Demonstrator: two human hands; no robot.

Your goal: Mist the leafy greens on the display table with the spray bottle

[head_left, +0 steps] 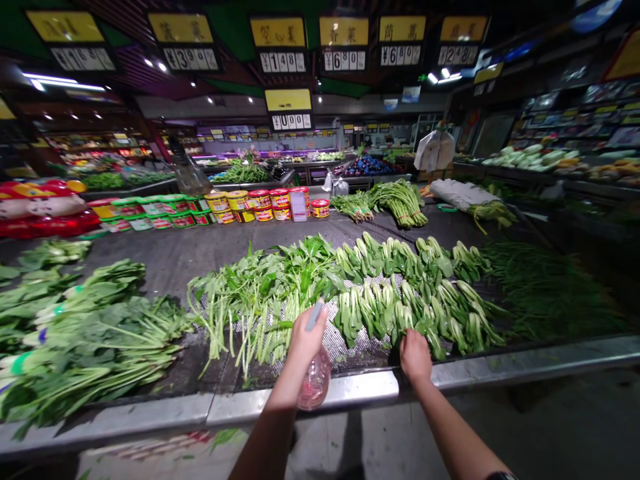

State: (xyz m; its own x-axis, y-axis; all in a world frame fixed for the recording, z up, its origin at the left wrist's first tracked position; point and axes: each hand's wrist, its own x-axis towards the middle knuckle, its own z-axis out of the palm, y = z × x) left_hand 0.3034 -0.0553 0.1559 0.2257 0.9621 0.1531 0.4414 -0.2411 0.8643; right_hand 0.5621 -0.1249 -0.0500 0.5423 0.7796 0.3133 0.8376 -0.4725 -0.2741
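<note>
My left hand (306, 339) is wrapped round a clear pinkish spray bottle (316, 380), its grey spray head (315, 315) sticking up past my thumb. The bottle hangs over the front edge of the display, between the water spinach (260, 280) and the bok choy. At the front row of bok choy (373, 303), my right hand (416, 357) has its fingers curled closed on the leaves of one head; the fingertips are partly hidden. The bok choy lies in two rows on a mesh mat, white stems upward.
A metal rail (360, 388) runs along the display's front. Leafy greens with coloured ties (115, 333) lie at left. Stacked tubs (240, 203) and tied green bundles (400, 203) line the back. Dark green stalks (550, 287) lie at right. Price signs (278, 43) hang overhead.
</note>
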